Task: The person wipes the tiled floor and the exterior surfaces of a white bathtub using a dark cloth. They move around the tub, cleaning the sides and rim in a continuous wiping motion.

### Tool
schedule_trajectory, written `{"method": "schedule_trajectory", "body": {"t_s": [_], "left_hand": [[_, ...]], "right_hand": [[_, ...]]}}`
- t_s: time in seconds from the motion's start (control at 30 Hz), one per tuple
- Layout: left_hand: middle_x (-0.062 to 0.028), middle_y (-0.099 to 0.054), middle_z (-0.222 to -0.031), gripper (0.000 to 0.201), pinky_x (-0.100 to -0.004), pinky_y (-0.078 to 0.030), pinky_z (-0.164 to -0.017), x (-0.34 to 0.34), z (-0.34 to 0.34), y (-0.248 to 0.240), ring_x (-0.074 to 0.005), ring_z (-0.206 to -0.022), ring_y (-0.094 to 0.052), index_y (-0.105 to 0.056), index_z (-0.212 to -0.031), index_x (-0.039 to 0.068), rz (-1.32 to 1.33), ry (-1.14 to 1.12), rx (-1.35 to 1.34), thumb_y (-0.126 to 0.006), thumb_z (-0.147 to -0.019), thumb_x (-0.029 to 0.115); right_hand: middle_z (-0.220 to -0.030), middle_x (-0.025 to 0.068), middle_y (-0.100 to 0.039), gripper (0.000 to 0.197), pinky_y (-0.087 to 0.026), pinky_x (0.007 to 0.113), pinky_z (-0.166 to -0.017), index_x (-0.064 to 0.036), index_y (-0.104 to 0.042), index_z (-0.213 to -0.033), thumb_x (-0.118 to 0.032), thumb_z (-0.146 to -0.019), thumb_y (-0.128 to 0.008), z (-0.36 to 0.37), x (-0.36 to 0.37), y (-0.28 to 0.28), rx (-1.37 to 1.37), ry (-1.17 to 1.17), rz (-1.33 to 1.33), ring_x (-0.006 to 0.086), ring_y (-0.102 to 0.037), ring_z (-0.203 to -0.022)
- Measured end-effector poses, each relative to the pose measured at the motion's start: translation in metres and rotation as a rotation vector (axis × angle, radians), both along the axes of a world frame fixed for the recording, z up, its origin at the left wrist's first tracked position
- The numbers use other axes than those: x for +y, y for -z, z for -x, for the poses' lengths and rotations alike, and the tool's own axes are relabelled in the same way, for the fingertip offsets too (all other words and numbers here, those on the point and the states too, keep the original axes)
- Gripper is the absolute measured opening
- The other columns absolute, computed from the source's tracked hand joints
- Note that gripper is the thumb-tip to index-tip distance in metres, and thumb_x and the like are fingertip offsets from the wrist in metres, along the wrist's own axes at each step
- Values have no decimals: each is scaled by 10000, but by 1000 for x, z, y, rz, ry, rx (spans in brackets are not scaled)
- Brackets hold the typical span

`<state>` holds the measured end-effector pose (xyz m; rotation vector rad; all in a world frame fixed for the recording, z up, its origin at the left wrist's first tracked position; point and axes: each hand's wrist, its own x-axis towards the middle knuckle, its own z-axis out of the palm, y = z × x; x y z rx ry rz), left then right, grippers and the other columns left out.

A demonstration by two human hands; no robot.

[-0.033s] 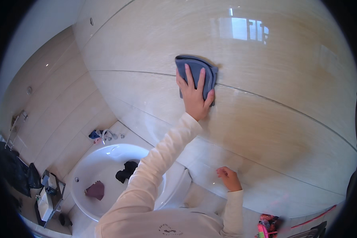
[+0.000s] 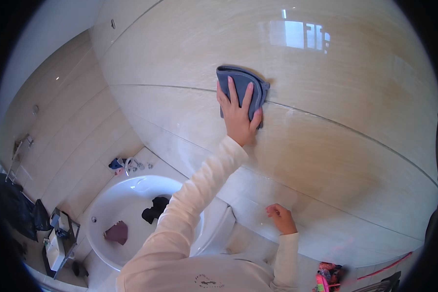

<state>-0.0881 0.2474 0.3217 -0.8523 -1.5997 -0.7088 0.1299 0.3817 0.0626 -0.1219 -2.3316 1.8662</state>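
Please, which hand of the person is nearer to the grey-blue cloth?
Left. The left hand lies on the cloth, against the wall; the right hand is apart from it, lower and further right.

left arm (image 2: 194, 190) outstretched, left hand (image 2: 239, 119) splayed flat; right hand (image 2: 282, 220) low, loosely half-curled.

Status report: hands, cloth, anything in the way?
Left hand spread, pressing folded gray-blue cloth to wall. Right hand lower, loosely curled. No obstruction seen at cloth.
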Motion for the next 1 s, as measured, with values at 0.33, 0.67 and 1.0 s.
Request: {"method": "schedule_trajectory", "body": {"t_s": [0.33, 0.67, 1.0], "left_hand": [[-242, -134, -1624, 584, -563, -113, -1178, -129, 135, 13, -524, -1449, -127, -367, -1496, 15, -227, -60, -106, -431, -982, 285], [-206, -72, -1643, 560, -601, -86, -1166, -197, 213, 36, -543, -1442, -97, -320, -1543, 115, -418, -61, -292, -388, -1034, 338], [-129, -172, -1640, 698, -641, -175, -1133, -68, 49, 37, -517, -1441, -170, -385, -1494, 426, 241, 277, -190, -674, -861, 375]], "right_hand": [[-858, 78, -709, 235, -529, 291, -751, -3, -668, -1020, -219, -993, -583, 74, -108, 25, 1, -123, 62, 139, -663, -786], [-876, 70, -693, 267, -520, 290, -783, 18, -655, -1004, -212, -1036, -523, 85, -107, -39, 188, 244, 257, 132, -656, -821], [-876, 55, -670, 242, -480, 281, -795, 15, -646, -940, -191, -1020, -548, 50, -26, -148, 355, 756, -187, 140, -594, -827]]}}
